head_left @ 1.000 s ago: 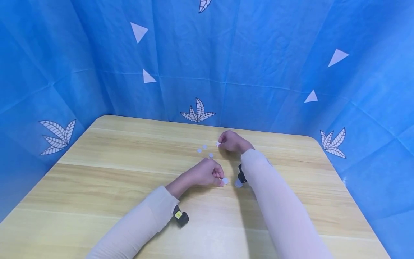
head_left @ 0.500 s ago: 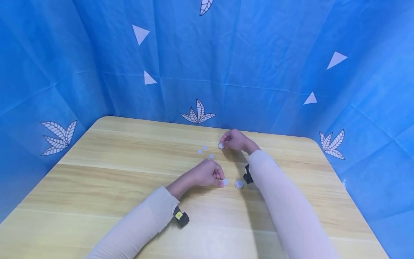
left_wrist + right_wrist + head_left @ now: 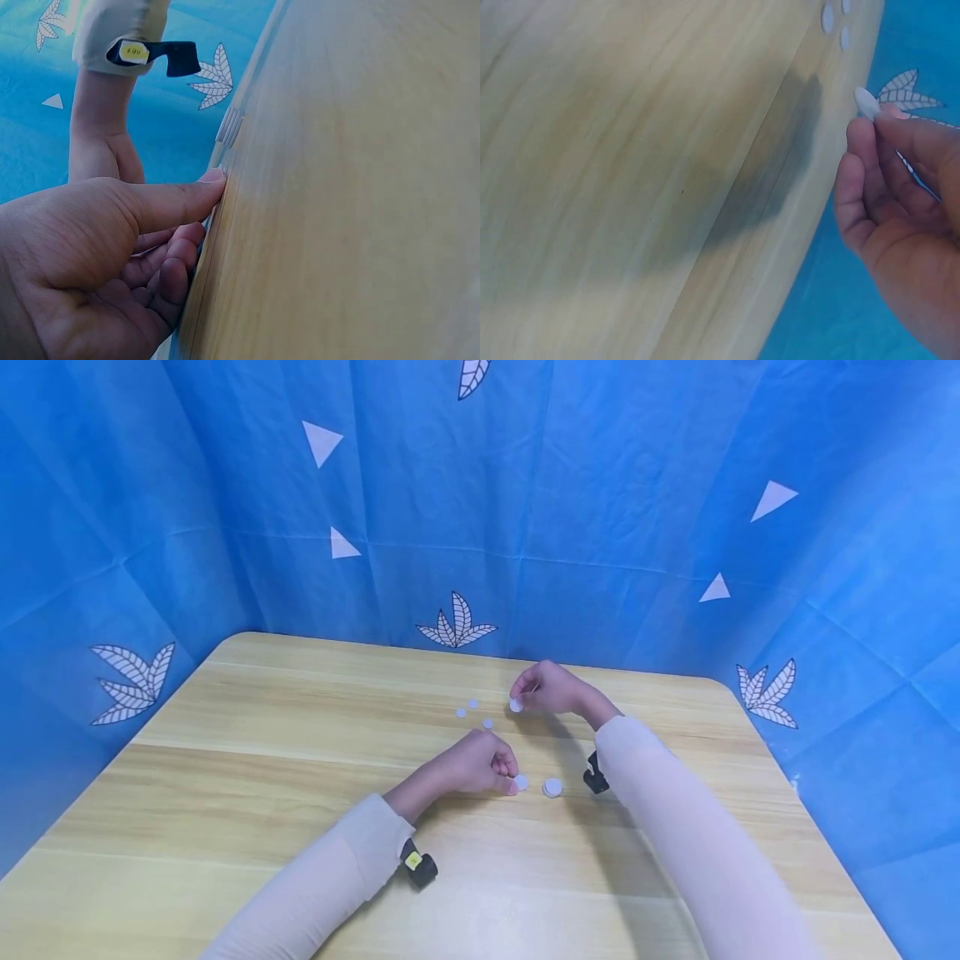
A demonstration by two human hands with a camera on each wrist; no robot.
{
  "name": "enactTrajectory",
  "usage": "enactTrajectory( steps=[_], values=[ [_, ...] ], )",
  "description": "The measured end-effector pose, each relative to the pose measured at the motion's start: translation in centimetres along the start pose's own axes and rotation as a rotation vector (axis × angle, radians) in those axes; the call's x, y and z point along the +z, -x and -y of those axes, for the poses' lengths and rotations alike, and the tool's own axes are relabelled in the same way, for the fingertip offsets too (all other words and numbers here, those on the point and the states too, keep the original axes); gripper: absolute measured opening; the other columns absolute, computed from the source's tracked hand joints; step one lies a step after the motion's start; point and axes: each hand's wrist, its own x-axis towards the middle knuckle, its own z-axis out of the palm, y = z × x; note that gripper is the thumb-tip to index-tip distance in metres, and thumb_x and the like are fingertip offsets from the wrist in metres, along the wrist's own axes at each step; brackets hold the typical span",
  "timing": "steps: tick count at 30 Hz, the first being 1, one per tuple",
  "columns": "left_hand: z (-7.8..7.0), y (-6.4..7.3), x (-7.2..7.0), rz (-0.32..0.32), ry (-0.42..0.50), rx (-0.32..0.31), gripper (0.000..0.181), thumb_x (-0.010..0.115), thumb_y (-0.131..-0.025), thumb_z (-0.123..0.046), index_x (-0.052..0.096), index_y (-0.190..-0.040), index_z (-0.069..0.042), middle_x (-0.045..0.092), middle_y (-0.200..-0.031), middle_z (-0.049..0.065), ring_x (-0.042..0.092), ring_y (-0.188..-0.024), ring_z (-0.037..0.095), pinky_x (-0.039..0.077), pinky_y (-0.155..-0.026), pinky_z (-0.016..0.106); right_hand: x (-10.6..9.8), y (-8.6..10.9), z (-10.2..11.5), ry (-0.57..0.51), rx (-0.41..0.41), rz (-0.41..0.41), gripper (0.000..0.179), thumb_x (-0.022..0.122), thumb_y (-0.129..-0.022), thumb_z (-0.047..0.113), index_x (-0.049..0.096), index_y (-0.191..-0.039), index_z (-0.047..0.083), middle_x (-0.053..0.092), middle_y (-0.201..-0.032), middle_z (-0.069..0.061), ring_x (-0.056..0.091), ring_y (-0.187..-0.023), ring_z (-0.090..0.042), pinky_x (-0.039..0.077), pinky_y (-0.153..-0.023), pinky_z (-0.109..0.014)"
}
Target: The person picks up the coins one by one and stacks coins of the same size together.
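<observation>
In the head view my left hand [image 3: 483, 764] rests low on the table, thumb and forefinger at the edge of a white round disc [image 3: 521, 783]. Just right of that disc sits a small stack of white discs [image 3: 552, 787], seen edge-on as a stack [image 3: 230, 127] in the left wrist view. Farther back, my right hand [image 3: 551, 687] pinches another white disc [image 3: 867, 103] between thumb and fingertip, tilted in the right wrist view. Three smaller-looking discs [image 3: 487, 724] lie loose left of the right hand. The left hand's other fingers [image 3: 174, 274] are curled in.
The light wood table [image 3: 262, 802] has rounded far corners. A blue curtain [image 3: 600, 485] with white leaf and triangle prints hangs behind it and along both sides. Each wrist carries a black camera [image 3: 420, 866]. The right forearm [image 3: 690, 827] reaches across the table's right side.
My right hand has shifted slightly right and nearer with its disc. The right forearm has swung right, uncovering the disc stack. My left hand stays in place.
</observation>
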Motion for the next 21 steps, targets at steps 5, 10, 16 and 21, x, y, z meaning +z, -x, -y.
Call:
enactTrajectory(
  steps=[5,10,16,21],
  values=[
    [-0.1,0.0,0.0,0.003,0.005,-0.005,0.014,0.088,-0.081,-0.016,0.076,-0.087,-0.015,0.067,-0.075,-0.008,0.061,-0.075,0.009,0.052,-0.074,0.024,0.0,1.1,0.4,0.017,-0.022,0.035,0.011,0.069,-0.092,-0.002,0.076,-0.100,0.002,0.076,-0.097,-0.006,0.065,-0.085,-0.016,0.054,-0.083,-0.032],
    [-0.1,-0.1,0.0,0.002,-0.005,0.002,0.013,0.088,-0.082,-0.016,0.076,-0.088,-0.015,0.067,-0.076,-0.009,0.061,-0.076,0.009,0.053,-0.075,0.025,0.0,2.4,0.5,0.041,-0.026,0.062,0.011,0.069,-0.093,0.001,0.076,-0.100,0.004,0.076,-0.096,-0.004,0.066,-0.089,-0.017,0.055,-0.087,-0.037],
    [0.0,-0.2,0.1,0.010,-0.007,-0.010,0.013,0.088,-0.082,-0.017,0.076,-0.088,-0.016,0.067,-0.077,-0.009,0.062,-0.077,0.010,0.053,-0.075,0.025,0.4,4.1,0.3,0.048,-0.047,0.108,0.010,0.069,-0.094,0.002,0.076,-0.101,0.005,0.076,-0.097,-0.002,0.069,-0.093,-0.016,0.056,-0.091,-0.038],
    [0.0,-0.2,0.1,0.007,-0.012,-0.003,0.014,0.088,-0.082,-0.017,0.076,-0.089,-0.015,0.067,-0.077,-0.009,0.062,-0.076,0.010,0.053,-0.074,0.025,0.7,5.3,0.3,0.039,-0.108,0.126,0.011,0.068,-0.095,0.000,0.075,-0.101,0.004,0.076,-0.098,-0.003,0.068,-0.091,-0.013,0.056,-0.089,-0.035]
  ],
)
